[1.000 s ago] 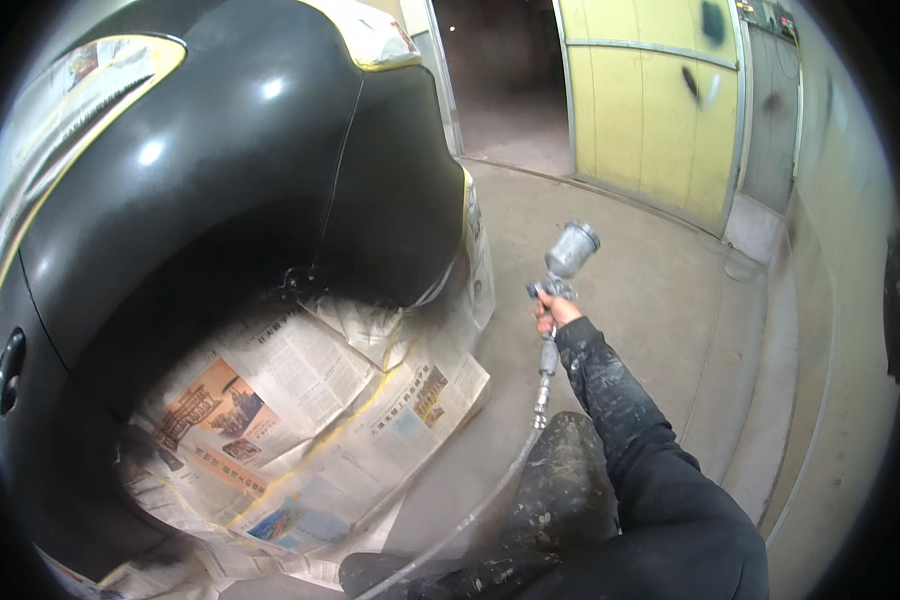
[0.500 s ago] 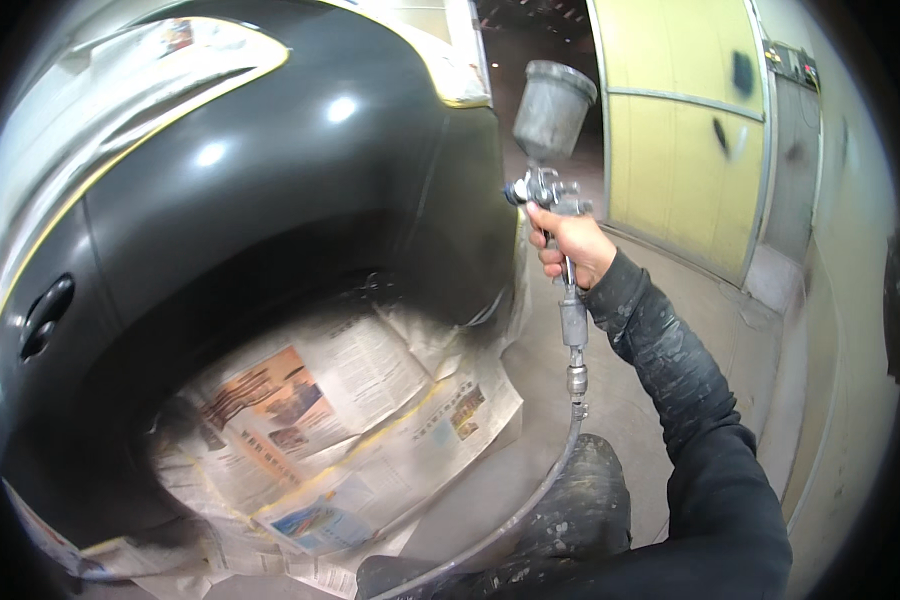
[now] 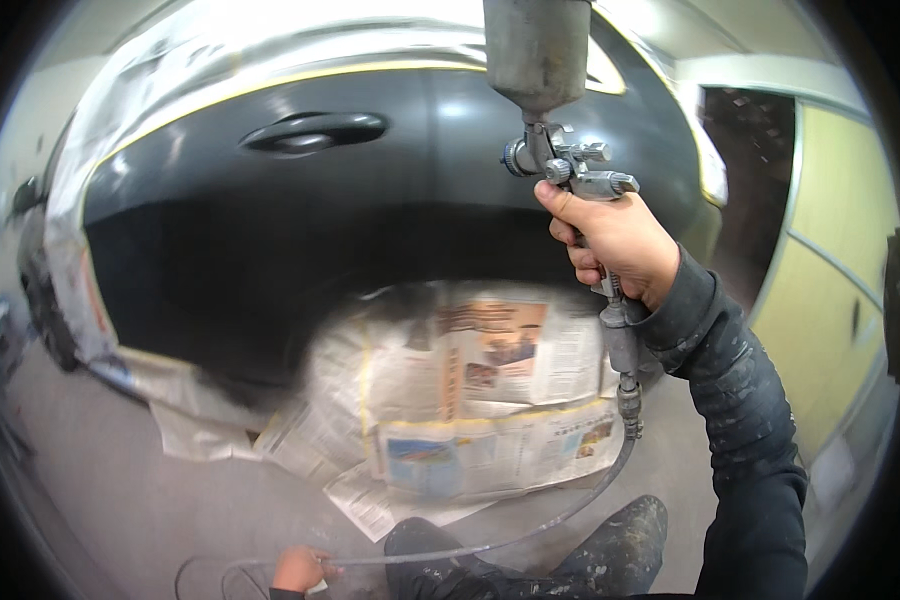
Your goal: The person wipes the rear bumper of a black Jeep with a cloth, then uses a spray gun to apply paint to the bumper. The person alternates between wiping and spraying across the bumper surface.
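Note:
My right hand (image 3: 615,235) is wrapped round the grip of a metal spray gun (image 3: 560,165), its thumb up near the gun's body. A grey paint cup (image 3: 538,55) sits on top of the gun, its upper part cut off by the picture's edge. From the gun's handle an air hose (image 3: 540,527) curves down to the left. At the lower edge my left hand (image 3: 303,568) is closed round this hose, with loops of it beyond. Left of the gun stands a black car body panel (image 3: 205,250) with a door handle (image 3: 315,132).
Newspaper masking (image 3: 495,390) covers the wheel opening below the panel. Yellow tape (image 3: 270,85) and pale sheeting edge the panel's top. To the right are a dark doorway (image 3: 755,180) and a yellowish door panel (image 3: 830,290). My knees are above the grey floor (image 3: 200,510).
The view has swung left, bringing the door handle and more of the car's side into sight. The spray gun appears nearer and higher. My left hand has come into view on the hose.

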`<state>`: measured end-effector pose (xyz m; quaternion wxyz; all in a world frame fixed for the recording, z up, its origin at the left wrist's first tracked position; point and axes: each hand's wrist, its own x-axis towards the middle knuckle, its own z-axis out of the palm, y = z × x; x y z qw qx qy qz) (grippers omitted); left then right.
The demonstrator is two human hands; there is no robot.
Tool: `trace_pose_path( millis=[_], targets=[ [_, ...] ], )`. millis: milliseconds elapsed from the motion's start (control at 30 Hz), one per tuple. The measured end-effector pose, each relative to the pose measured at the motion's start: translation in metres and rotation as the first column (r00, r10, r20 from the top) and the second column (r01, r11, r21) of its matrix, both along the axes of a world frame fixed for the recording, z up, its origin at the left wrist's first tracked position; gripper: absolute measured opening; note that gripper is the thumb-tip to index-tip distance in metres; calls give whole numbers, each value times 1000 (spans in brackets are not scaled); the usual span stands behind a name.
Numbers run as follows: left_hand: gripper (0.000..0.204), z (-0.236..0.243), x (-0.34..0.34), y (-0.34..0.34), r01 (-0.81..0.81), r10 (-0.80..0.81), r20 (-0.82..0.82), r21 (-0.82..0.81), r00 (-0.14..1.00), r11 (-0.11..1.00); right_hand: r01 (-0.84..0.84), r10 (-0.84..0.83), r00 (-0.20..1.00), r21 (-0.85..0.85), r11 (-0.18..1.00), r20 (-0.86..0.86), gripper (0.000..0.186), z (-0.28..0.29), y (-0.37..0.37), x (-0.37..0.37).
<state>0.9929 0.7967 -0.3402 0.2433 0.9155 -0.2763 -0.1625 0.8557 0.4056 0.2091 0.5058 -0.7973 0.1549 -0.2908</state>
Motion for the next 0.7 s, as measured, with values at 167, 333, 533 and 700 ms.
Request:
trace_pose_path(
  millis=[167, 333, 533, 700],
  targets=[
    [47, 19, -12, 33, -125, 125, 0, 19, 992, 992, -255, 243, 967, -253, 933, -80, 23, -21, 79, 104],
    [39, 20, -33, 66, -233, 237, 82, -51, 968, 971, -237, 261, 961, -772, 590, -96, 27, -71, 158, 222],
    [34, -2, -58, 89, -324, 333, 134, -81, 933, 943, -412, 295, 910, -703, 580, -291, 25, -190, 243, 305],
    [34, -16, -68, 94, -347, 347, 17, 69, 938, 935, -608, 234, 789, -669, 428, -568, 26, -310, 282, 344]
  ],
)
